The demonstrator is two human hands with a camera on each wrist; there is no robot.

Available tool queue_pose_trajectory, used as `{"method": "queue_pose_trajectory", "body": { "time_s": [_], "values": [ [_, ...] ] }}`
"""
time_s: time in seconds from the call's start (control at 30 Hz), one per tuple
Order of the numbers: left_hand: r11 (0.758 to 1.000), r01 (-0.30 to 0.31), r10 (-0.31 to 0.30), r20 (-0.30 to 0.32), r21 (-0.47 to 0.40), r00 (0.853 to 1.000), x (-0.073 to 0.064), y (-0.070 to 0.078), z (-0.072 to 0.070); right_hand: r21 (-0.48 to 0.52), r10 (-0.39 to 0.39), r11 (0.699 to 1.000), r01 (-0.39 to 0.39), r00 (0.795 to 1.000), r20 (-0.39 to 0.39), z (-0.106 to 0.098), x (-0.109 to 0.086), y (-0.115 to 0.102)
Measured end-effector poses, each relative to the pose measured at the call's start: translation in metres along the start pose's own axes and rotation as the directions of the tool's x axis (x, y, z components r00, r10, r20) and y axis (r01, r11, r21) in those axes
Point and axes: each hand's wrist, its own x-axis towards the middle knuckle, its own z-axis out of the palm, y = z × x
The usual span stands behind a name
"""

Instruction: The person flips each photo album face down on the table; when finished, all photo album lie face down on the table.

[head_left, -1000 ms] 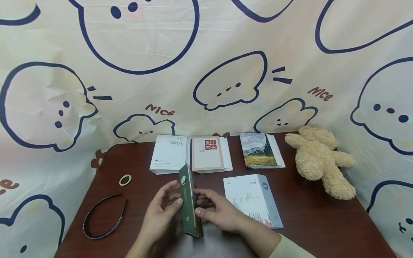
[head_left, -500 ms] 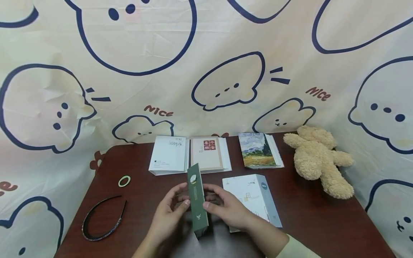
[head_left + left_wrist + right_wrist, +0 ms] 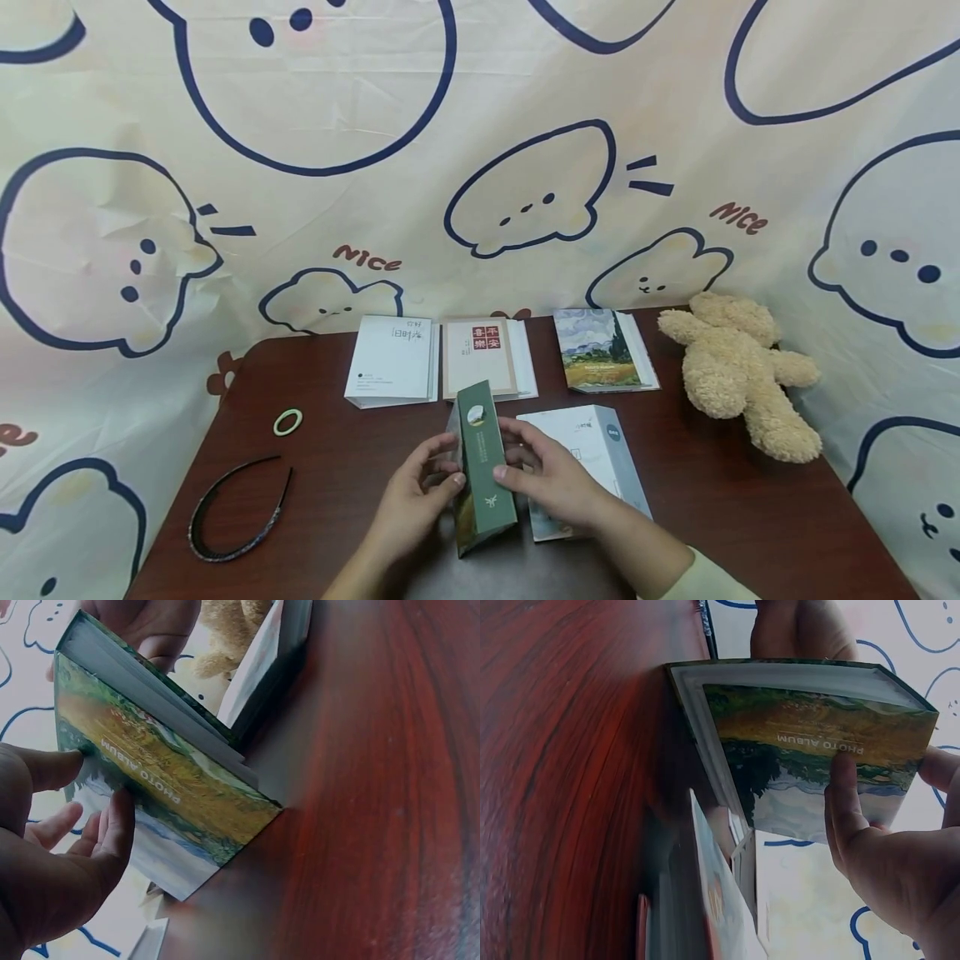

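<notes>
Cartoon-printed cloth [image 3: 360, 208] behind a table [image 3: 727, 517] suggests a staged corner.

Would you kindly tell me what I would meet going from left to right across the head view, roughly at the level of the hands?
Black headband → left hand → green-spined photo album → right hand → white album with a blue-grey spine → beige plush toy.

1 plush toy [image 3: 727, 375] at right, 1 dark headband [image 3: 193, 525] and 1 pale ring [image 3: 277, 426] at left, cartoon-print backdrop [image 3: 525, 67]
</notes>
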Motion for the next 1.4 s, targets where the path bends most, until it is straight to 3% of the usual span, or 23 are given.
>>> {"method": "queue_pose_trajectory", "body": {
  "time_s": [0.77,1.4],
  "values": [
    [0.987,0.003,-0.01,0.042,0.16,0.999,0.008,-0.01,0.011,-0.034,0.057,0.998,-0.06,0.995,-0.079,-0.023,-0.013,0.007],
    [0.978,0.022,-0.027,0.019,0.206,0.999,0.011,-0.015,0.008,-0.072,0.073,0.994,-0.08,0.993,-0.092,-0.023,-0.01,0.022]
  ]
}}
